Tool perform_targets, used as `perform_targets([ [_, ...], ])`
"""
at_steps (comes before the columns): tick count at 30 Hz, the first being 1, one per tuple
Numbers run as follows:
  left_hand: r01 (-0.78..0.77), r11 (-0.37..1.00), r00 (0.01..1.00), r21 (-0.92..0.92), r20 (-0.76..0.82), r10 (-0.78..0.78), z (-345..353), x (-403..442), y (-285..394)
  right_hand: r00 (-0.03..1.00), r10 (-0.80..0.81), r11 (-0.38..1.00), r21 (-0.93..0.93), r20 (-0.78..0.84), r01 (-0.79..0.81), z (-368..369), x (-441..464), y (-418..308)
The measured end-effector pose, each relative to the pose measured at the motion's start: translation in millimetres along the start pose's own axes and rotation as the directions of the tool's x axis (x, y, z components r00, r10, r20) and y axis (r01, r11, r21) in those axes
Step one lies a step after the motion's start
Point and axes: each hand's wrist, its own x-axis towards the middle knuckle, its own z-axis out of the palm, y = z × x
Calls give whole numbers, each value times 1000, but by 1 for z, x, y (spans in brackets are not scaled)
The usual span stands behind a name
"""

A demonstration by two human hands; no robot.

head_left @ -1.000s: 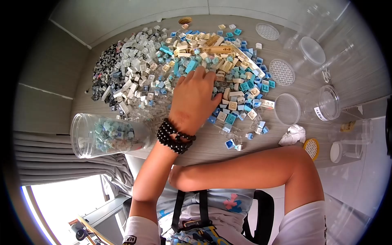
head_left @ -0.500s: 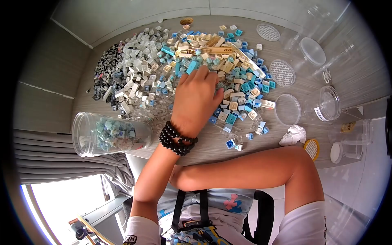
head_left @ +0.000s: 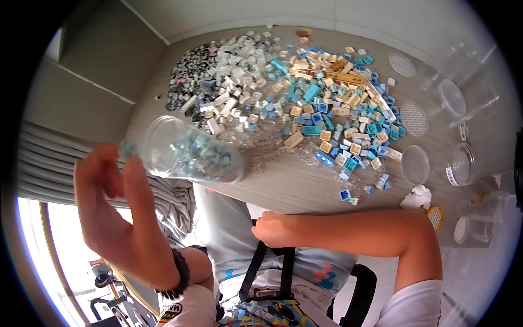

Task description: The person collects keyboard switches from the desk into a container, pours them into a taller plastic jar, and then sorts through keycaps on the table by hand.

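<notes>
My left hand (head_left: 122,207), with black beads at its wrist, is raised at the left, just outside the mouth of a clear jar. Its thumb and fingers pinch a small pale teal keyboard switch (head_left: 128,149), slightly blurred. The jar (head_left: 158,155) lies on its side near the table's front left edge, partly filled with similar teal switches (head_left: 201,157). Over my lap at the table's front edge, my right hand (head_left: 269,229) is closed; whatever its curled fingers might hold is hidden. Beyond the jar spreads a mixed pile of blue, cream and teal keycaps (head_left: 321,120).
White keycaps (head_left: 239,62) and dark grey small parts (head_left: 188,73) lie at the back left. Clear lids (head_left: 415,164), open jars (head_left: 463,164), crumpled tissue (head_left: 416,197) and a yellow-rimmed lid (head_left: 435,219) stand along the right. A grey curtain (head_left: 54,163) hangs at the left.
My left hand has moved from the pile leftward to the jar's mouth, now pinching a teal switch. The view has swung left; my right hand stays near the table's front edge.
</notes>
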Motion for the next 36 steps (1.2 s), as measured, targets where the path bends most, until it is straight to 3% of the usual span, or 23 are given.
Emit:
perform_targets([
  [2,58,983,994,173,86,-73,-4,6,-16,1000,-12,1000,3,26,12,0,-1,3],
  [5,69,983,986,168,139,-93,-4,5,-31,997,-25,999,34,78,22,8,2,9],
  [6,71,983,986,169,139,-95,-4,4,-32,999,-47,998,42,11,46,12,2,10],
  [9,62,982,998,179,-44,-55,-2,0,-31,995,-78,996,43,-68,81,17,3,11],
  [12,-49,977,993,-207,-114,26,18,-24,-3,997,-72,996,47,-39,74,6,-1,8],
  [13,-216,946,971,-240,46,234,26,-29,0,998,-65,996,60,4,65,4,-2,7],
  [15,-342,877,837,-337,316,448,49,-38,12,998,19,989,149,-52,-11,20,3,8],
  [16,-314,876,775,-365,435,459,69,-40,19,991,80,973,225,-105,-54,36,11,8],
  [18,-216,905,797,-367,470,380,110,-51,20,959,200,919,379,-201,-113,72,36,8],
  [21,-151,923,794,-355,513,327,155,-59,17,961,265,945,219,-84,-241,80,64,6],
  [23,-168,917,784,-363,515,347,175,-62,18,934,358,873,349,13,-340,45,46,2],
  [24,-182,913,775,-365,519,361,183,-63,20,981,170,983,49,92,-175,37,53,1],
  [26,-214,922,766,-323,531,363,193,-64,25,975,7,972,-229,224,46,33,52,-1],
  [28,-281,915,738,-289,544,399,200,-67,28,987,125,945,289,99,-149,35,34,0],
  [30,-270,920,708,-283,590,389,205,-72,26,956,289,634,739,50,-230,34,14,-1],
  [32,-300,918,694,-258,602,396,208,-75,25,927,371,400,890,59,-217,23,6,-5],
  [34,-286,922,697,-261,603,388,211,-77,23,919,339,384,863,200,-329,4,1,-6],
  [36,-273,925,701,-264,604,379,210,-78,23,921,333,383,864,200,-327,18,10,-2],
])
